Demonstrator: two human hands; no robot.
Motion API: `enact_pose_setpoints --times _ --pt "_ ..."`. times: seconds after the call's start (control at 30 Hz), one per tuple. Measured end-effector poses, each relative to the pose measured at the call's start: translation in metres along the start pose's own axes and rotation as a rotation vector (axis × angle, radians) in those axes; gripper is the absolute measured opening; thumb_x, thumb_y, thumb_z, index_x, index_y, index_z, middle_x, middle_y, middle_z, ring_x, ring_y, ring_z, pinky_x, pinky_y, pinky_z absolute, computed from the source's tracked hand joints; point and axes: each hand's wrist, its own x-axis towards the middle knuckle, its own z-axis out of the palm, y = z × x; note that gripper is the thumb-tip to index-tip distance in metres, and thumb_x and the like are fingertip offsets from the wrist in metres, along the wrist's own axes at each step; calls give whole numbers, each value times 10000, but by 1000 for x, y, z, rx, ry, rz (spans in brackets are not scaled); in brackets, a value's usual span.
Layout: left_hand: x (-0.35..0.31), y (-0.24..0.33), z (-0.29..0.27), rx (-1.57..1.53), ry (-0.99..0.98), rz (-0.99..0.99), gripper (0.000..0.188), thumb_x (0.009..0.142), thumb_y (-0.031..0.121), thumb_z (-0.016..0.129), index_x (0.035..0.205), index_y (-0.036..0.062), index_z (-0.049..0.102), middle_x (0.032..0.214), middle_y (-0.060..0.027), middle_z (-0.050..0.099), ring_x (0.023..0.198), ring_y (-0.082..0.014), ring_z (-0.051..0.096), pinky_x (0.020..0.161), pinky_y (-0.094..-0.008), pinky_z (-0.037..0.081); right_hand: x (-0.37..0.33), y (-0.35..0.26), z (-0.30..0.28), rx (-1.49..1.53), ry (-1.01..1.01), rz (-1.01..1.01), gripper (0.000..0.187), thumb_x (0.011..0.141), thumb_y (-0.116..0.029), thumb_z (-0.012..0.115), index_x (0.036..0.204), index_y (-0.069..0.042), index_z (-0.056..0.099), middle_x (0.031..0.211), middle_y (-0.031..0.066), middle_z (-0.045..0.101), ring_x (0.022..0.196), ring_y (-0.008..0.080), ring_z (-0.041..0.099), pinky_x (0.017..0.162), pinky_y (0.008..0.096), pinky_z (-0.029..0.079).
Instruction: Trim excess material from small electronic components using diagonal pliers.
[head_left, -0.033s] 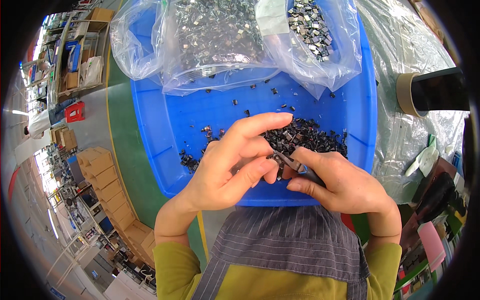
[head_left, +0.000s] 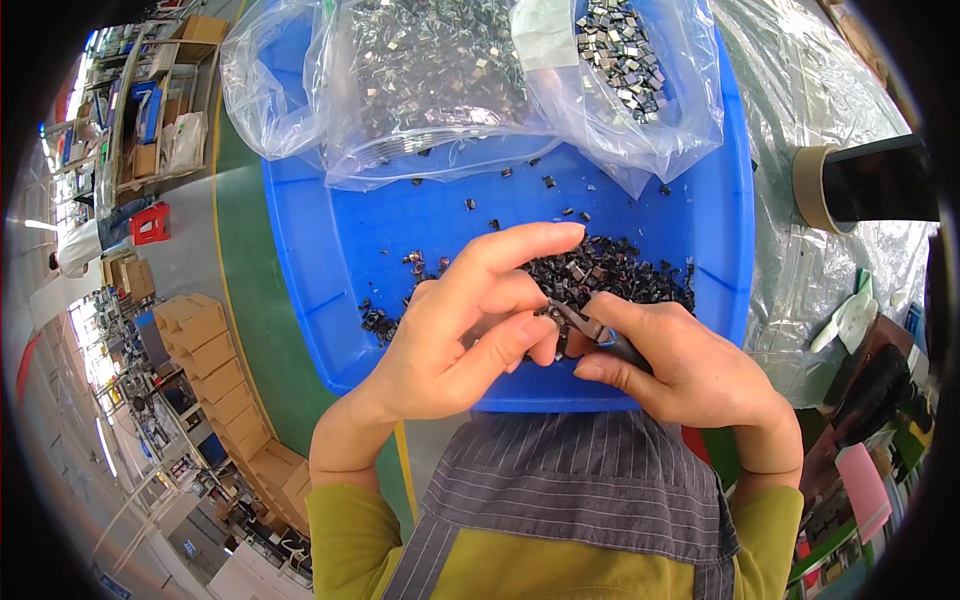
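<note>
Right now, both my hands work over the near side of one blue bin [head_left: 425,230]. My right hand [head_left: 690,360] grips one pair of pliers [head_left: 606,340], its handles closed in my palm, the tip pointing toward the bin's left side. My left hand [head_left: 455,340] keeps a narrow pinch on one small dark piece [head_left: 549,313], at the plier tip above the bin's near half; whether the jaws bite it, I cannot tell. My left index finger stretches out free. One heap of dark scraps [head_left: 640,275], too many to count, lies in the bin's near half. Two clear plastic bags of small metallic parts rest at the bin's far end: one to the left [head_left: 430,80], one to the right [head_left: 672,150]. Right of the bin are one tan-rimmed black cylinder [head_left: 815,190] and one white glove [head_left: 850,318].
</note>
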Motion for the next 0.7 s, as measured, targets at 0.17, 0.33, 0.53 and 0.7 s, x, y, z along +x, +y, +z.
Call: enact_pose_setpoints --times 0.17,0.33,0.53,0.7 --pt "3 -10 -5 331 -31 110 46 860 46 593 872 2 591 685 -109 577 560 -219 547 505 -312 440 -2 1 2 -75 83 58 162 867 -114 612 946 -4 524 830 161 615 788 366 603 678 383 459" --pt "10 -23 -3 692 88 544 172 721 34 669 845 -28 567 612 -80 506 506 -236 494 452 -325 398 -2 -1 1 -34 53 57 194 877 -142 607 964 2 511 783 203 596 775 398 591 640 420 445" --pt "9 -19 -4 771 114 553 198 658 -3 668 838 -12 587 621 -80 514 515 -229 506 446 -318 394 -2 1 1 0 67 38 227 890 -161 595 997 10 492 764 244 579 778 439 574 620 467 429" --pt "9 -13 -18 442 -130 252 110 795 19 637 891 -14 593 719 -106 590 619 -281 584 552 -341 458 -2 7 1 -34 54 -14 230 880 -157 600 997 11 496 794 225 574 800 435 565 649 467 433"
